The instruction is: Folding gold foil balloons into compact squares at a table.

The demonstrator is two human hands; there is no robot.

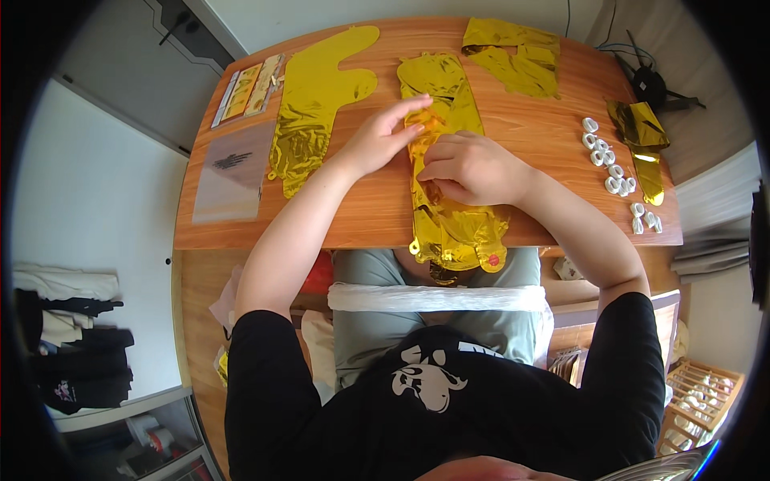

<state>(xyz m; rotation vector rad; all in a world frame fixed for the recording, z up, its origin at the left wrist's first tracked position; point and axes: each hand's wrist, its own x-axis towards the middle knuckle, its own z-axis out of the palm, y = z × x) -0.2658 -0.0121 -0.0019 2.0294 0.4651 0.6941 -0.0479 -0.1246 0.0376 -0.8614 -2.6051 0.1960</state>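
A flat gold foil balloon (457,220) lies crumpled on the table in front of me, its lower end hanging over the near edge, with a small red spot on one corner. My left hand (383,138) rests at its left side, fingers stretched out and apart, fingertips on the foil. Curled fingers of my right hand (479,170) press together on the middle of the same balloon, seeming to pinch the foil; its fingertips are partly hidden. Another flat gold foil balloon (321,84) is spread out to the left.
Folded gold foil (521,60) lies at the far right, more foil (646,152) by the right edge. Several small white ribbon rolls (601,151) sit nearby. A black router (648,84) stands behind. At left are a clear plastic sheet (228,192) with dark thin pieces and printed cards (243,92).
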